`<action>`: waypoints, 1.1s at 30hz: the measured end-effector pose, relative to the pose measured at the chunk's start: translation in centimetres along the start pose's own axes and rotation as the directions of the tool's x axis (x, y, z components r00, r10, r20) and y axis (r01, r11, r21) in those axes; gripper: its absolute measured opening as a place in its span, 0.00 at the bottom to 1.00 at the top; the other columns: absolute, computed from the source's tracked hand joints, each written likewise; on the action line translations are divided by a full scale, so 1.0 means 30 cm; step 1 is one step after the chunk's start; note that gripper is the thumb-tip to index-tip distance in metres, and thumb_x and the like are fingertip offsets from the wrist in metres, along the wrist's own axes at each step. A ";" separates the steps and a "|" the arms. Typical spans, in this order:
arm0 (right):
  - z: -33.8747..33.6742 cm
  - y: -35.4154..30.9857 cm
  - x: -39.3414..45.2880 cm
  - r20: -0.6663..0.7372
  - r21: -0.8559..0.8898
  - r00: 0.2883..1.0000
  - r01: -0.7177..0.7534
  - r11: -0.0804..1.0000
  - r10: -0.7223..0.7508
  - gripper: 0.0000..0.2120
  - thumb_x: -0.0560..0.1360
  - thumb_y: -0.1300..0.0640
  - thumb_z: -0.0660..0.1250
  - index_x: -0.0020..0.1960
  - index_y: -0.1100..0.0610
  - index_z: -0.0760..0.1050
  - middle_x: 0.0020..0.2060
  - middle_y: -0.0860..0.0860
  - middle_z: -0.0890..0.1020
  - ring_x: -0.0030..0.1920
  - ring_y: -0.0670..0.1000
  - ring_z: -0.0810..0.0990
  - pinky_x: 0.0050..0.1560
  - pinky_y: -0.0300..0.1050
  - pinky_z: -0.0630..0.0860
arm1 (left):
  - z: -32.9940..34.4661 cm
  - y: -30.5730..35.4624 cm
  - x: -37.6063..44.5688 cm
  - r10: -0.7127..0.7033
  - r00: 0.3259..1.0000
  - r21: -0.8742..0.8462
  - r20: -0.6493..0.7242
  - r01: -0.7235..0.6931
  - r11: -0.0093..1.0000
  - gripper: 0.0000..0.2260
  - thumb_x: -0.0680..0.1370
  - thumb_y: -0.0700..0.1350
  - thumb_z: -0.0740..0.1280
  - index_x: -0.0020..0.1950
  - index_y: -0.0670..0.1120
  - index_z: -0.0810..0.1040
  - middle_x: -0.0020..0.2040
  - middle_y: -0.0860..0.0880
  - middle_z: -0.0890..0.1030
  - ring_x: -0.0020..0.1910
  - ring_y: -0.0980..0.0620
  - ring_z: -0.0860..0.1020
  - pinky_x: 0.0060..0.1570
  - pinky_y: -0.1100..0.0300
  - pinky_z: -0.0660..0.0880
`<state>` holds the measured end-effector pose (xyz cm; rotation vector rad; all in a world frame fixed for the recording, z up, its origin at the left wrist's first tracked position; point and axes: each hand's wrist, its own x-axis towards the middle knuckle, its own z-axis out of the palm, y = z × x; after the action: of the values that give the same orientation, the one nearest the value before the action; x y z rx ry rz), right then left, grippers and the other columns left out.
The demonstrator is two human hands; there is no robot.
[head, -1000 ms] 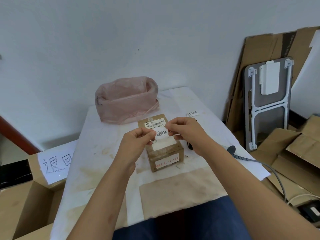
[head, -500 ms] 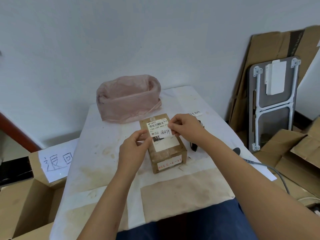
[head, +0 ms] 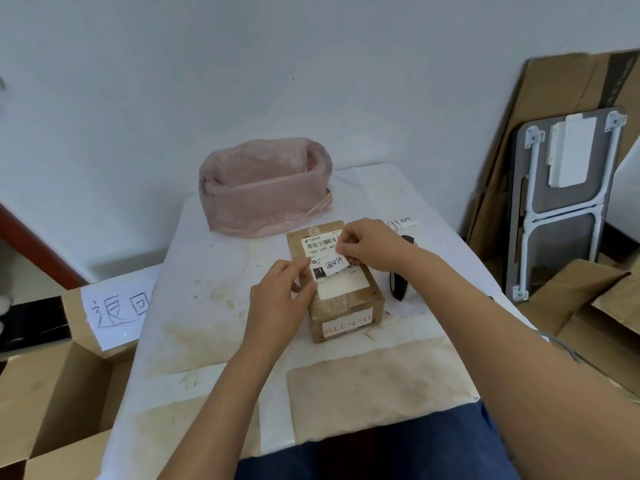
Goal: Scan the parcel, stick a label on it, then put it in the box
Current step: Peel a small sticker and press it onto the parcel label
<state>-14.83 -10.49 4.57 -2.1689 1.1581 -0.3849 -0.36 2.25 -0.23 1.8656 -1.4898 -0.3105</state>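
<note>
Your left hand (head: 280, 296) and right hand (head: 367, 244) each pinch an end of the small handwritten label (head: 334, 264), holding it over the printed shipping sticker on top of the parcel (head: 341, 299). The parcel sits on the white table (head: 207, 306), in front of a pink bag (head: 263, 188). The open box (head: 52, 393) stands at the table's left.

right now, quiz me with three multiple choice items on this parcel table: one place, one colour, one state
1. Where is the scanner?
A. right of the parcel
B. inside the bag
C. on the floor

2. What colour is the bag?
A. blue
B. pink
C. black

3. What is happening with the small label?
A. lying alone on the table
B. held by both hands over the parcel
C. stuck on the wall

Key: 1 A, it lies beside the parcel's right edge; 2 B, translucent pink plastic; 3 B, left hand and right hand pinch its ends.
</note>
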 end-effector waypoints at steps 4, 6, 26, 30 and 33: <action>0.001 0.004 0.005 -0.023 0.006 1.000 0.001 1.000 -0.001 0.09 0.77 0.60 0.65 0.47 0.66 0.80 0.31 0.49 0.80 0.35 0.49 0.78 0.49 0.52 0.80 | 0.004 -0.004 0.000 0.009 1.000 0.014 0.002 -0.009 1.000 0.17 0.78 0.48 0.68 0.68 0.52 0.76 0.53 0.60 0.74 0.44 0.61 0.76 0.58 0.44 0.74; -0.003 0.011 0.007 -0.049 0.051 0.998 -0.024 0.998 0.026 0.09 0.76 0.60 0.65 0.48 0.66 0.80 0.31 0.50 0.80 0.34 0.48 0.78 0.50 0.52 0.80 | 0.004 -0.008 -0.001 0.012 1.000 0.013 0.002 -0.012 1.000 0.18 0.78 0.48 0.68 0.68 0.52 0.76 0.53 0.60 0.74 0.44 0.62 0.76 0.59 0.44 0.74; 0.013 0.003 0.002 -0.068 0.091 0.993 -0.092 0.992 0.099 0.11 0.77 0.60 0.66 0.46 0.67 0.82 0.31 0.50 0.80 0.34 0.48 0.78 0.46 0.47 0.79 | -0.014 -0.009 0.004 -0.046 0.989 0.038 0.140 0.041 0.998 0.23 0.82 0.51 0.62 0.77 0.50 0.65 0.77 0.54 0.64 0.71 0.53 0.69 0.68 0.58 0.66; 0.009 0.003 -0.031 -0.009 0.053 0.997 -0.078 0.995 0.079 0.08 0.76 0.59 0.67 0.44 0.64 0.81 0.29 0.49 0.80 0.32 0.47 0.77 0.39 0.39 0.76 | -0.014 -0.007 0.001 -0.043 0.992 0.057 0.118 0.036 0.998 0.23 0.82 0.50 0.63 0.77 0.49 0.66 0.77 0.53 0.65 0.73 0.53 0.67 0.69 0.58 0.64; 0.016 0.002 -0.048 -0.020 0.036 0.997 -0.073 0.997 0.074 0.05 0.76 0.59 0.67 0.44 0.60 0.79 0.29 0.46 0.78 0.30 0.43 0.75 0.34 0.36 0.73 | -0.003 -0.006 -0.004 -0.006 1.000 0.081 0.029 0.004 0.997 0.21 0.80 0.48 0.65 0.73 0.47 0.71 0.73 0.51 0.71 0.70 0.52 0.69 0.67 0.58 0.66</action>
<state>-15.44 -9.14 4.23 -2.0906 1.2298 -0.3940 -0.20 2.42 -0.33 1.9361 -1.5381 -0.2852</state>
